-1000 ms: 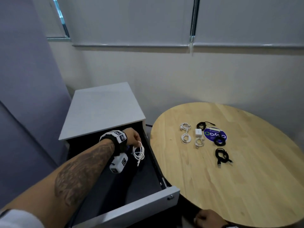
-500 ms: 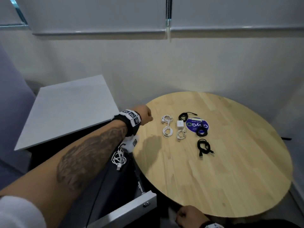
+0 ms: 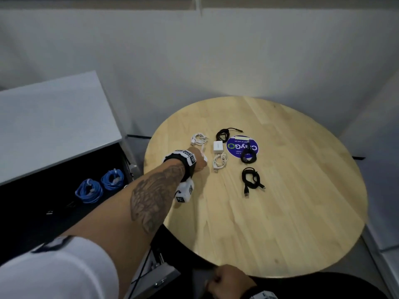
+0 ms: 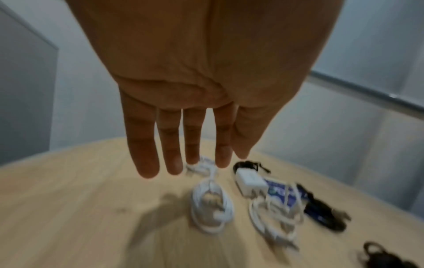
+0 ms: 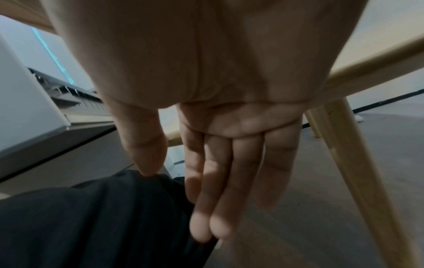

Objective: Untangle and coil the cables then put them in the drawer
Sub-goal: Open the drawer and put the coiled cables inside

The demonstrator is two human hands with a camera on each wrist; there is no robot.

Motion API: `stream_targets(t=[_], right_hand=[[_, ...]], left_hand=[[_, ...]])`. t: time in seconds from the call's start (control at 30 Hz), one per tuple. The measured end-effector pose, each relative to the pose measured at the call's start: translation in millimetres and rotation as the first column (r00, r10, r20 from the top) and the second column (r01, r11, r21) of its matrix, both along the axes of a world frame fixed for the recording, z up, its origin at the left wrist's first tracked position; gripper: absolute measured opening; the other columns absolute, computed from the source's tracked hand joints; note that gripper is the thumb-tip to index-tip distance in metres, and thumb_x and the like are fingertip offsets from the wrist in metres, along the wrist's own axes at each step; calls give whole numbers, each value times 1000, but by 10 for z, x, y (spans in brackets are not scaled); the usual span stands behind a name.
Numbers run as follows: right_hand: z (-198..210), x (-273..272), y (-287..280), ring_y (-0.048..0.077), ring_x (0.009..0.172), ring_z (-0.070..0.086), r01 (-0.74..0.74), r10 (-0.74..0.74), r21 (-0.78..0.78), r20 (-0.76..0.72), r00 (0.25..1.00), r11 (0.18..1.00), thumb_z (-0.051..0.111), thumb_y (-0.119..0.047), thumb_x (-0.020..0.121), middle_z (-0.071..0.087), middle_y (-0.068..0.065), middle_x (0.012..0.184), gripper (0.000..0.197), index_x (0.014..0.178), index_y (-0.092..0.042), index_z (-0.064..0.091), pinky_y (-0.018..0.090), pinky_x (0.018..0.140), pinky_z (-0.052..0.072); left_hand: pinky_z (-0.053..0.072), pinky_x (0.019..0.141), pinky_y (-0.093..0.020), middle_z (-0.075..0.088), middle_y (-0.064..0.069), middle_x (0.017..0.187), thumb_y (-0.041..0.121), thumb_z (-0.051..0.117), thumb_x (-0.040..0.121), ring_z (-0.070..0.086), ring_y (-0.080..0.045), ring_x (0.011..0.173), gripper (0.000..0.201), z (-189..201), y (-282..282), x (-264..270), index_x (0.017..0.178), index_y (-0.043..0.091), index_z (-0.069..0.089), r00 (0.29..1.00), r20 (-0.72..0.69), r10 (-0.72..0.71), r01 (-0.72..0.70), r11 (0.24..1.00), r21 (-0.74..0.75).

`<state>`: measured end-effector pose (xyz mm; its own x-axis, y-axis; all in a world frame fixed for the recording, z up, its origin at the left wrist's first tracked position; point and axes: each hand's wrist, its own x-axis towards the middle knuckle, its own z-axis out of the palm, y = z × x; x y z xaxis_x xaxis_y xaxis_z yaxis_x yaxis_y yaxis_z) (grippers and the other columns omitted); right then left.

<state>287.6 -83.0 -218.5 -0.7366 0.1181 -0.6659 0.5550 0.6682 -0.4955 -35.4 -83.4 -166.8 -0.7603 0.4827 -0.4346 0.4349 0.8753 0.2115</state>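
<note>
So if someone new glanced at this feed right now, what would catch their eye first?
The tattooed left arm stretched over the round wooden table, its left hand open above a white coiled cable. Next, two bright blue cable coils in the dark open drawer at left.

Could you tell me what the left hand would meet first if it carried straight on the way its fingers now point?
Most likely the coiled white cable lying on the round wooden table: the open left hand hovers above it, fingers aimed past it, though depth is unclear.
</note>
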Motion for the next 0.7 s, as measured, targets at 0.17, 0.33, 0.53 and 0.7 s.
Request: stream_targets(t=[0.17,0.33,0.53,0.7], right_hand=[[-28,16,-37,18,115,63,0,0,-9,-17,1000,1000,57,-48,84,72,5,114,30,62,-27,55,20,87,42],[-7,77,-65,12,96,68,-4,7,45,-60,998,999,60,-45,86,71,-3,91,18,72,-36,66,20,79,45],[-50,98,-65,2,58,60,1,7,81,-93,996,997,63,-33,88,65,-7,59,20,67,-32,62,9,56,42],[-79,103,-34,5,64,61,1,10,111,-99,995,994,65,-36,88,66,-6,66,18,70,-34,64,12,60,45]], left_hand=[[42,66,-29,63,-11,73,31,61,90,55,-27,71,30,580,-510,-43,78,4,68,994,-35,105,-92,959,268],[49,64,-31,65,-8,79,9,64,83,58,-24,69,7,1307,-1556,-71,86,15,67,967,-149,208,-132,905,405],[55,70,-32,68,-3,88,15,72,76,64,-23,79,19,1355,-2699,126,91,20,62,972,-185,145,-122,984,131],[49,68,-26,65,1,83,16,74,73,59,-15,75,19,899,-3017,372,92,16,72,993,-119,29,-47,987,-151]])
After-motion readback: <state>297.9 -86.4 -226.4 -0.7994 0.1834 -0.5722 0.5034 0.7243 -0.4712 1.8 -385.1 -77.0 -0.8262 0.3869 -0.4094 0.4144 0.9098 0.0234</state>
